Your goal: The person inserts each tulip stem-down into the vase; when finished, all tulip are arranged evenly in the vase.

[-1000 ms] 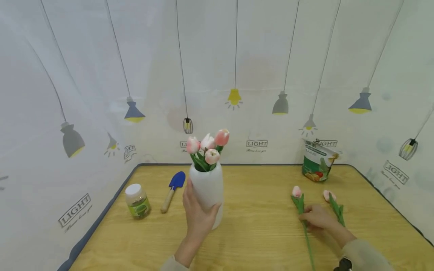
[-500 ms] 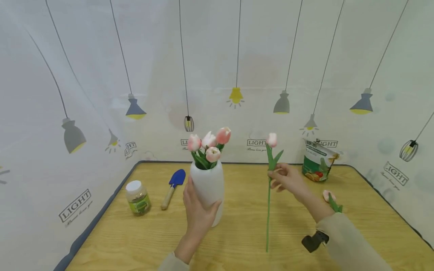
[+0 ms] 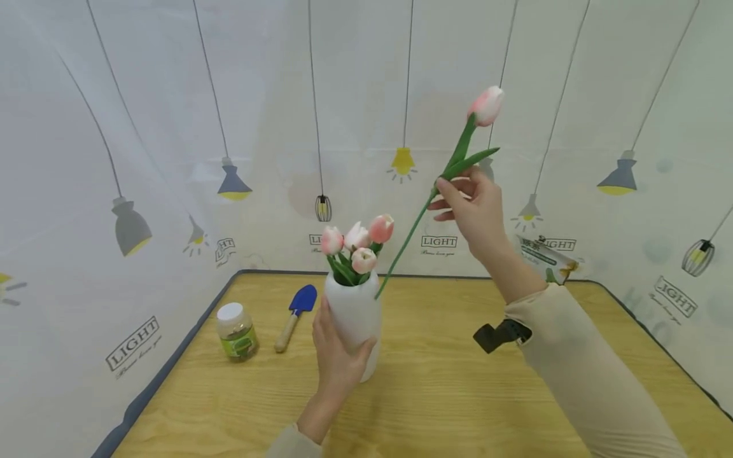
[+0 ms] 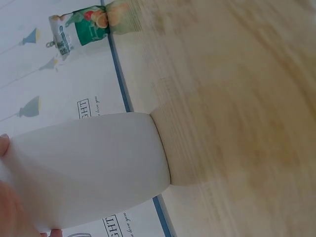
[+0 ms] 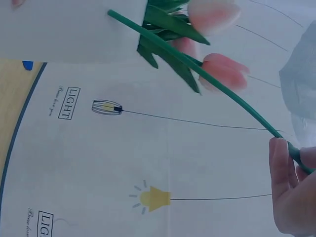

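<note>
A white vase (image 3: 353, 315) stands upright on the wooden table, with several pink-and-white tulips (image 3: 357, 240) in its mouth. My left hand (image 3: 338, 359) grips the vase around its lower body, thumb on the near side. Up and to the right, my right hand (image 3: 474, 207) pinches a single tulip (image 3: 487, 107) by the stem just below its leaves. That tulip leans, bloom at the upper right, and its stem's lower end overlaps the vase near the rim. In the right wrist view the green stem (image 5: 222, 88) crosses in front of the vase and the blooms.
Left of the vase lie a blue trowel (image 3: 296, 316) with a wooden handle and a clear jar (image 3: 237, 334) with a white lid. A green-and-white pouch (image 3: 546, 257) stands at the back right, partly behind the right arm. A lamp-print curtain borders the table.
My right hand has picked the tulip up off the table at the right and carried it up and left to the vase, tilting it. My left hand stays on the vase.
</note>
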